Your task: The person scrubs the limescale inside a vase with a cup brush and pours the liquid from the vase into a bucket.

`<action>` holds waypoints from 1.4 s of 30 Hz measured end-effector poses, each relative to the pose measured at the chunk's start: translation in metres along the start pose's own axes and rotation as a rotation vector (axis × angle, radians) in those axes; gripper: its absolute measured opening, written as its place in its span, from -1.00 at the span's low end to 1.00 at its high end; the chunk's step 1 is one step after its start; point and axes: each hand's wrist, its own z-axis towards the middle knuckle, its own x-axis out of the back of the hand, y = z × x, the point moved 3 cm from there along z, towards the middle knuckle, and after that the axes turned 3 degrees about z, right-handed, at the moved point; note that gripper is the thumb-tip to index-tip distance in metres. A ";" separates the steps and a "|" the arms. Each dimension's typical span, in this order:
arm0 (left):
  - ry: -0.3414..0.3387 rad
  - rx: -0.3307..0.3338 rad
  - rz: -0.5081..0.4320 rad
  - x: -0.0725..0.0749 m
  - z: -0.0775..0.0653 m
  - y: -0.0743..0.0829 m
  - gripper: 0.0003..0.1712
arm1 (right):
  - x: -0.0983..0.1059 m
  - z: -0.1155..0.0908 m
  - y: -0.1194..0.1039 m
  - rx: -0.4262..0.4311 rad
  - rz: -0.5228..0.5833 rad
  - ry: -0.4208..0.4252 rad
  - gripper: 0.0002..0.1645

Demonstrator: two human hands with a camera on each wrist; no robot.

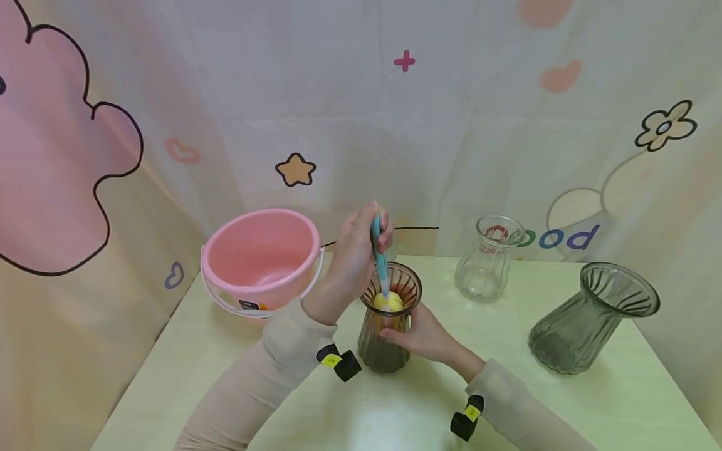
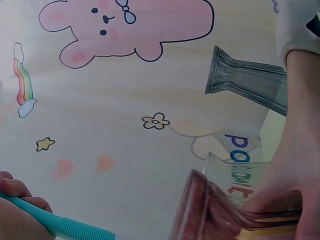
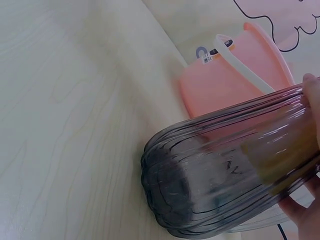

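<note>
My left hand (image 1: 354,254) grips the teal handle (image 1: 379,257) of a sponge bottle brush, held nearly upright. Its yellow sponge head (image 1: 389,302) sits inside the mouth of a ribbed, brownish glass vase (image 1: 383,354). On the vase's right side, just below the flared rim, my right hand (image 1: 425,332) holds it, thumb across the front. Through the glass in the right wrist view, the yellow sponge (image 3: 285,150) shows in the upper part of the vase (image 3: 200,175). The left wrist view catches the ridged teal handle (image 2: 85,229) beside the left fingers.
A pink bucket (image 1: 261,216) with a white handle stands to the left. At the back right is a clear glass vase (image 1: 479,275), and a grey-green glass vase (image 1: 564,338) stands farther right. A printed curtain (image 1: 350,125) hangs behind the pale table (image 1: 429,413).
</note>
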 end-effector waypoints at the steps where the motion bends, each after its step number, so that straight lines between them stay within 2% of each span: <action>1: 0.001 0.001 -0.003 0.000 0.000 -0.003 -0.62 | 0.000 0.000 -0.001 0.008 0.001 0.005 -0.18; 5: 0.013 0.015 -0.002 0.003 0.000 -0.019 -0.65 | 0.002 0.000 -0.016 0.013 -0.009 0.018 -0.22; 8: 0.035 0.033 0.019 0.006 -0.001 -0.033 -0.66 | 0.003 0.000 -0.016 0.016 -0.040 0.022 -0.22; 12: 0.046 0.097 0.067 0.009 -0.003 -0.051 -0.66 | 0.001 0.002 -0.002 0.041 -0.072 0.022 -0.18; 15: 0.031 0.143 0.114 0.011 -0.005 -0.061 -0.64 | 0.001 0.001 0.000 0.046 -0.078 0.024 -0.14; 17: 0.021 0.158 0.139 0.010 -0.006 -0.064 -0.64 | 0.000 0.001 0.000 0.049 -0.084 0.026 -0.12; 22: 0.005 0.144 0.143 0.007 -0.009 -0.064 -0.66 | -0.001 0.000 -0.001 0.050 -0.094 0.029 -0.13; 27: -0.025 0.131 0.142 0.002 -0.008 -0.047 -0.65 | -0.002 -0.001 -0.001 0.057 -0.096 0.034 -0.15; 35: -0.057 0.040 0.078 -0.011 0.005 0.008 -0.58 | -0.001 -0.002 -0.004 0.040 -0.070 0.058 -0.12; 42: -0.069 0.040 0.062 -0.013 0.011 0.030 -0.59 | -0.002 -0.002 -0.002 0.013 -0.072 0.062 -0.09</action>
